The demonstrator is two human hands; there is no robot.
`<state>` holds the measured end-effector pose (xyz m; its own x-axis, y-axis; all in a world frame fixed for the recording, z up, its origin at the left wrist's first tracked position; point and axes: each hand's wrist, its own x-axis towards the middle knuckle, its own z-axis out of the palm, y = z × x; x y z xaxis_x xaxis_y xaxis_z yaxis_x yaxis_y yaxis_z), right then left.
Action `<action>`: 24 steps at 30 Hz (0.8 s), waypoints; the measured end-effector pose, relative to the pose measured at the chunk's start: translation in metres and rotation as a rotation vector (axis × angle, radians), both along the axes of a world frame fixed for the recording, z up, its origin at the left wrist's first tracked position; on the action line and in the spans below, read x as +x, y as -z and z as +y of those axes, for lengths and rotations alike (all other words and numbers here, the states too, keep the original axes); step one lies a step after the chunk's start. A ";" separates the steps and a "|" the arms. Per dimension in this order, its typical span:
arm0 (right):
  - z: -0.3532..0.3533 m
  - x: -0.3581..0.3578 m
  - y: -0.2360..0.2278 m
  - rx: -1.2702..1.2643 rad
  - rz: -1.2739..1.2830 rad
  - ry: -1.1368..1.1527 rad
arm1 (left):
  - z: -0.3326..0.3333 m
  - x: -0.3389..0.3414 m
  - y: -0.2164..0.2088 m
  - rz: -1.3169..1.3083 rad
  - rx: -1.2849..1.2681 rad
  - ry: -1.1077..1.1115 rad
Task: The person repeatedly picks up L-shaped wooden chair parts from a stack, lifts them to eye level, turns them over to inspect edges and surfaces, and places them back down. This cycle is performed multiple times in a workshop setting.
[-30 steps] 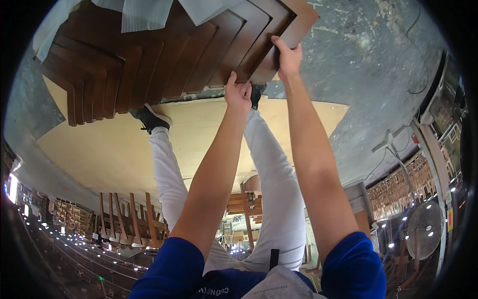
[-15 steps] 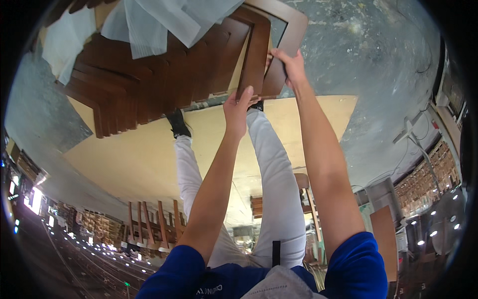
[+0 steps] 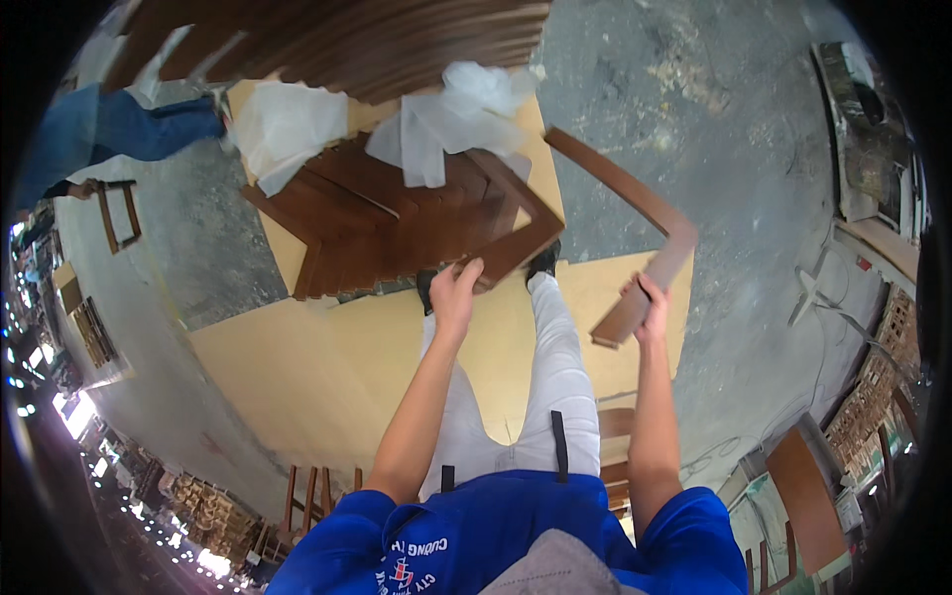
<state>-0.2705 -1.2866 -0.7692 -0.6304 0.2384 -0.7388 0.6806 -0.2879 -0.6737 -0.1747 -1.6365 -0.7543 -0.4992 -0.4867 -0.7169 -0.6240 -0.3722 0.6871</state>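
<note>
My right hand (image 3: 652, 309) is closed round one arm of a bent brown wooden furniture part (image 3: 666, 248), held off to the right of the stack. The part's longer arm points away from me and up to the left. My left hand (image 3: 456, 297) grips the near end of another bent wooden part (image 3: 521, 243), at the right end of the stack, thumb on top and other fingers hidden beneath. Many like parts (image 3: 397, 218) lie nested in the stack to its left. Crumpled white foam sheets (image 3: 421, 134) rest on the far side of the stack.
Tan board sheets (image 3: 327, 362) cover the floor under and before me. Beyond the stack stands another row of dark wooden parts (image 3: 327, 45). At the far left a person in blue (image 3: 139, 129) holds a small wooden frame (image 3: 121, 215). A cross-shaped stand base (image 3: 811, 293) is at the right.
My right hand has carried one bent part away from the stack, to the right and nearer me. My left hand stays on the stack's end part. The view now takes in more beyond the stack.
</note>
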 end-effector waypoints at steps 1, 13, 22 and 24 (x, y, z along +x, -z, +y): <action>0.011 0.004 -0.033 -0.043 0.048 -0.032 | -0.013 0.011 -0.028 -0.073 -0.050 0.050; 0.010 0.098 -0.251 -0.267 0.308 0.071 | -0.154 0.118 -0.292 0.735 -1.094 0.472; 0.007 0.187 -0.307 -0.413 0.412 0.238 | -0.235 0.143 -0.376 0.966 -0.723 0.074; 0.012 0.194 -0.305 -0.492 0.369 0.235 | -0.264 0.147 -0.353 0.832 -0.168 -0.001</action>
<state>-0.0765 -1.2745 -0.4644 -0.8355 0.0896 -0.5421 0.3121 -0.7346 -0.6024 -0.0280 -1.9005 -0.4010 -0.8316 -0.5543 -0.0344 0.1094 -0.2243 0.9683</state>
